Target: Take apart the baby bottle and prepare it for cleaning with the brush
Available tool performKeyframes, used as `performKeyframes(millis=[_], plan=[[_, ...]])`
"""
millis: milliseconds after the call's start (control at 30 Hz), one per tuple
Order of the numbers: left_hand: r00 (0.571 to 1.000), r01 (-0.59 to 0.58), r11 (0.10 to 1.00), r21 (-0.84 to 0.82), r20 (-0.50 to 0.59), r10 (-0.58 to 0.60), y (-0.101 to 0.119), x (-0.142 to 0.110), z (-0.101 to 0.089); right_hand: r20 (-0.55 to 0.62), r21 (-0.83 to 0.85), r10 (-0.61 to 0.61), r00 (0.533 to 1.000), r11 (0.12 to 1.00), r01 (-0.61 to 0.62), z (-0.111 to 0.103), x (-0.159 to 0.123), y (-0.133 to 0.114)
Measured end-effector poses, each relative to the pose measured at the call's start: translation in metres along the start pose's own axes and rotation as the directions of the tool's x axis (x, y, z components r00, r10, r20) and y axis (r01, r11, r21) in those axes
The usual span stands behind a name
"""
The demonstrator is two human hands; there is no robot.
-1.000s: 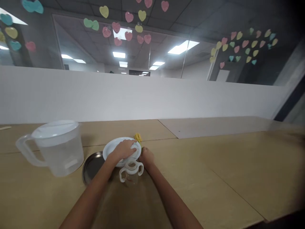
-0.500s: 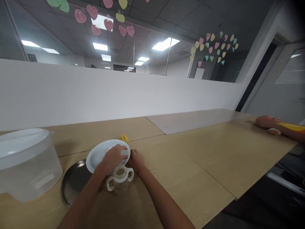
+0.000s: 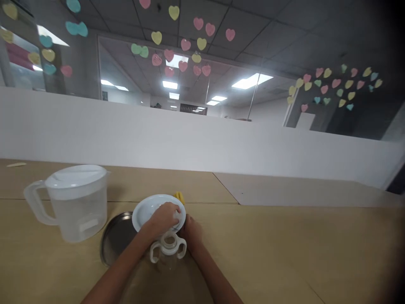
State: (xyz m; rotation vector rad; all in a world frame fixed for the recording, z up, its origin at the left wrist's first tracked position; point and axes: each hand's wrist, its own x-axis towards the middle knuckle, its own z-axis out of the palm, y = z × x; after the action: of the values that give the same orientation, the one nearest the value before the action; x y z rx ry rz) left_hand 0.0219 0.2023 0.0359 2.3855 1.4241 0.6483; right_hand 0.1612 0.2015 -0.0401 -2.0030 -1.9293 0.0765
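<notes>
A white round plate (image 3: 148, 211) stands tilted in front of me, its far rim raised. My left hand (image 3: 163, 218) lies over its face with the fingers curled against it. My right hand (image 3: 192, 233) grips the plate's right rim. Behind the far rim sits a yellow object (image 3: 179, 197), partly hidden, and I cannot tell what it is. Just below the plate stands a clear two-handled cup (image 3: 168, 249) with white handles, close to both wrists.
A clear plastic pitcher (image 3: 77, 207) with a white lid stands to the left. A round metal tray (image 3: 115, 236) lies between it and the plate. All of this rests on a light wooden table (image 3: 284, 236) with a white partition (image 3: 202, 135) along its far side.
The view has swung back left and the scene has shifted right. A person's forearm at the far right has left the view. My hands remain at the plate, which sits about as before.
</notes>
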Motion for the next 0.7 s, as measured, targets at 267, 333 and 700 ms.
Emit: performKeyframes(millis=[267,333,700], plan=[[0.977,-0.08,0.993,-0.086,-0.203,0.061,0.008,0.006,-0.023,-0.13,0.223,0.187,0.974,0.962,-0.156,-0.007,0.004,0.01],[0.96,-0.122,0.983,-0.14,-0.268,0.081,0.012,0.007,-0.028,-0.258,0.383,0.221,0.941,0.917,-0.11,-0.018,0.002,0.016],[0.895,-0.203,0.949,-0.243,-0.439,0.079,0.029,-0.009,-0.066,-0.621,0.363,-0.161,0.767,0.808,0.463,-0.069,-0.04,0.001]])
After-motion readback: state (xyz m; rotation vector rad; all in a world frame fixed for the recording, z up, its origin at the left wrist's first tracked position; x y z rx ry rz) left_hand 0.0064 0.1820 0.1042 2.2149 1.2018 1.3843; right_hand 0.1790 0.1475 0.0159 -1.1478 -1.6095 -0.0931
